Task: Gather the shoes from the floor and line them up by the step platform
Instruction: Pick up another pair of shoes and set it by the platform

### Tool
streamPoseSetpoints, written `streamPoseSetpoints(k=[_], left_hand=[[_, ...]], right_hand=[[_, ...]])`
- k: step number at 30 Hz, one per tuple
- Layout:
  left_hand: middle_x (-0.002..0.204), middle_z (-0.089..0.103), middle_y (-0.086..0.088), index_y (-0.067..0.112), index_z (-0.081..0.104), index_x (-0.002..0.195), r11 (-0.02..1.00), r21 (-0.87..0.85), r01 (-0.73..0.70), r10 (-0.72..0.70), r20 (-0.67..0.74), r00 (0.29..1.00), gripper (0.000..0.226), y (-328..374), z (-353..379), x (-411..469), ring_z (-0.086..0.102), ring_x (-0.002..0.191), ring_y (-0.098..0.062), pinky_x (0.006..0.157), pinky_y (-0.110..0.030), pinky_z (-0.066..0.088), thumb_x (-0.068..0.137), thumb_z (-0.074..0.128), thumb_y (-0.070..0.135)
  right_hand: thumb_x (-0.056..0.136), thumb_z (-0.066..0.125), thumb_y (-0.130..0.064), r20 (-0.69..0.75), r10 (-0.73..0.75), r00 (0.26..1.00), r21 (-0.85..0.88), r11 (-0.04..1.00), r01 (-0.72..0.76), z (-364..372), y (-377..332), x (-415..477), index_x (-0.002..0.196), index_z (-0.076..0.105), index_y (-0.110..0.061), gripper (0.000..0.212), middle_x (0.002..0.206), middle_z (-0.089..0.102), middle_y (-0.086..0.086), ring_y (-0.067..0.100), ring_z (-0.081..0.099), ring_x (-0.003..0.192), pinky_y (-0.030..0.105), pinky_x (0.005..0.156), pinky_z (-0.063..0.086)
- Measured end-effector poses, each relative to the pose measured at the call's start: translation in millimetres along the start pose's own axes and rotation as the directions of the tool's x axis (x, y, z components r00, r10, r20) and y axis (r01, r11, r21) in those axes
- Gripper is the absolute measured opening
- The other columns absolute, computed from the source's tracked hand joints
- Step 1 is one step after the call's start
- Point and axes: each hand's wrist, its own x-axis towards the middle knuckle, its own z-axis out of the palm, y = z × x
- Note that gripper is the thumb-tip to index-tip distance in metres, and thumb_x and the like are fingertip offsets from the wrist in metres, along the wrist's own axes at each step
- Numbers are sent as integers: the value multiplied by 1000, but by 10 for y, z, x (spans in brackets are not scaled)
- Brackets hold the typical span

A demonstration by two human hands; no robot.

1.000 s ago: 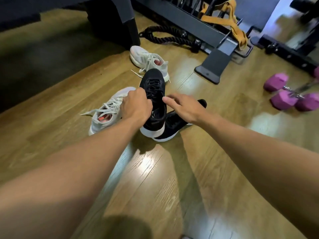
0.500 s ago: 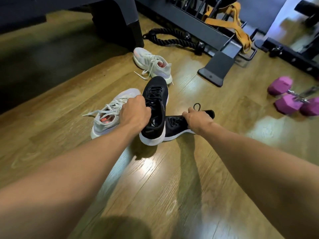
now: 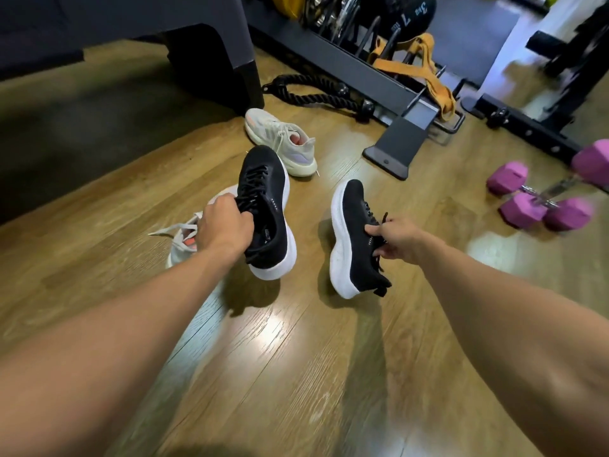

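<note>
— Black knit uppers, thick white soles: where are the two dark shoes?
— Both off the wooden floor point(image 3: 296, 357). The left hand point(image 3: 224, 230) has its fingers clamped in the collar of one black shoe point(image 3: 267, 206); the right hand point(image 3: 398, 240) pinches the other black shoe point(image 3: 352, 239) at the laces, sole turned leftward.
— And the pale pair?
— One grey shoe point(image 3: 283, 141) lies beyond them, near the dark platform point(image 3: 211, 57); the other grey shoe point(image 3: 184, 240) sits under the left wrist.
— Anything stored nearby?
— The rack point(image 3: 329, 57) holds weights; pink dumbbells point(image 3: 543, 206) lie right.
</note>
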Motion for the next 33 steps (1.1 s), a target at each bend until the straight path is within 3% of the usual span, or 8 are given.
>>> streamPoseSetpoints(k=[4, 8, 13, 16, 19, 24, 28, 33], left_hand=[[96, 59, -16, 10, 58, 101, 1000, -2, 3, -3, 29, 1000, 17, -27, 33, -13, 56, 90, -40, 68, -38, 40, 86, 49, 12], [96, 62, -17, 11, 59, 101, 1000, 11, -24, 24, 58, 998, 21, -64, 48, -7, 57, 90, -39, 70, -40, 48, 84, 47, 10], [91, 59, -13, 13, 58, 97, 998, 43, -40, 37, 57, 998, 19, -72, 87, -20, 53, 82, -36, 65, -37, 42, 82, 47, 10], [93, 60, -13, 13, 59, 99, 1000, -24, 20, -18, 87, 996, 22, -89, 144, -2, 55, 88, -36, 71, -37, 43, 82, 47, 7], [87, 64, -11, 16, 61, 87, 905, -389, 172, -106, 186, 977, 24, -122, 111, -12, 58, 81, -30, 65, -29, 42, 83, 44, -1], [68, 63, 0, 21, 58, 97, 614, -647, 453, -150, 468, 871, 17, -180, -59, -40, 59, 52, -12, 44, -16, 41, 99, 42, 26], [86, 62, -10, 12, 59, 97, 812, -490, 316, -145, 356, 923, 18, -224, 2, -25, 58, 77, -24, 61, -26, 41, 94, 41, 15], [88, 57, -5, 21, 53, 94, 990, -109, -84, 99, 141, 985, 16, -136, 185, -75, 51, 84, -28, 68, -33, 35, 84, 47, 10]], right_hand=[[89, 64, -26, 293, -110, 950, 442, 897, -33, -161, 106, -12, 78, 65, -20, 13, 72, 61, -2, 8, 48, 49, 18, 44, 37], [85, 65, -29, 370, -189, 910, 565, 823, -59, -161, 92, 11, 87, 65, -22, 7, 74, 61, -3, 7, 45, 47, 15, 42, 35], [92, 61, -28, 178, -131, 975, 31, 991, 127, 43, -167, 33, 86, 58, -17, 13, 82, 66, 3, 14, 57, 62, 20, 42, 40], [91, 59, -22, 20, -208, 978, -486, 853, 191, 281, -375, 34, 89, 55, -11, 12, 80, 64, 12, 23, 64, 57, 27, 44, 50], [89, 50, -12, -21, -242, 970, -685, 711, 162, 504, -414, -14, 86, 57, -6, 10, 66, 64, 12, 23, 65, 47, 26, 41, 51], [87, 46, -11, 19, -265, 964, -788, 590, 177, 737, -198, -10, 74, 51, -6, 15, 57, 61, 10, 23, 61, 45, 21, 39, 43], [91, 48, -19, -5, -333, 943, -723, 652, 226, 800, -108, 60, 96, 58, -1, 21, 76, 69, 16, 28, 68, 56, 32, 61, 58], [86, 63, -30, -64, -353, 933, -529, 805, 268, 766, 49, -22, 105, 43, -11, 34, 86, 62, 15, 25, 66, 45, 37, 52, 58]])
